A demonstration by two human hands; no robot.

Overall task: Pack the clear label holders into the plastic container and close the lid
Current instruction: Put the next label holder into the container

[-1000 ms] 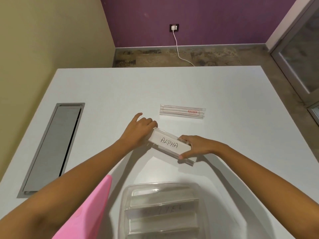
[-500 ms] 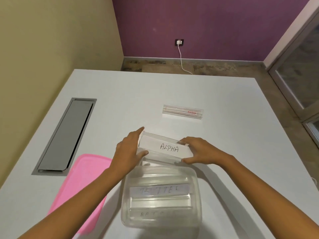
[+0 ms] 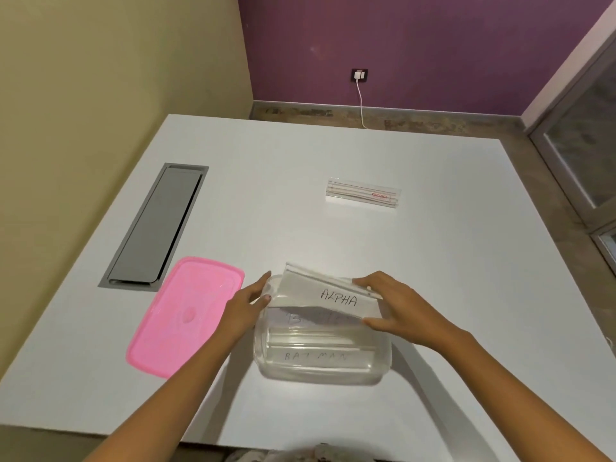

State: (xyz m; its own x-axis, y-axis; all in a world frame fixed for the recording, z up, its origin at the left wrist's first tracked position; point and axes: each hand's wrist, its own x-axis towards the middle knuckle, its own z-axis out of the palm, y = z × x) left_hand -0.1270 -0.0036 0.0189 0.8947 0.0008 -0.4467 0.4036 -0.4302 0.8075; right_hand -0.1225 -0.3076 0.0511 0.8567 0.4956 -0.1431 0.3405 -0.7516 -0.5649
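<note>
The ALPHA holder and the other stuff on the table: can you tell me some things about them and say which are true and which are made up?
1. Both hands hold the ALPHA holder over the container. True: left hand, right hand.
2. The pink lid is on the container. False: it lies on the table, to the container's left.
3. The container is empty. False: a BATMAN holder lies inside.
4. One more holder sits farther back. True.

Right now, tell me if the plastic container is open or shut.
Open. The pink lid lies flat on the table left of the plastic container, whose top is uncovered, with label holders visible inside.
</note>
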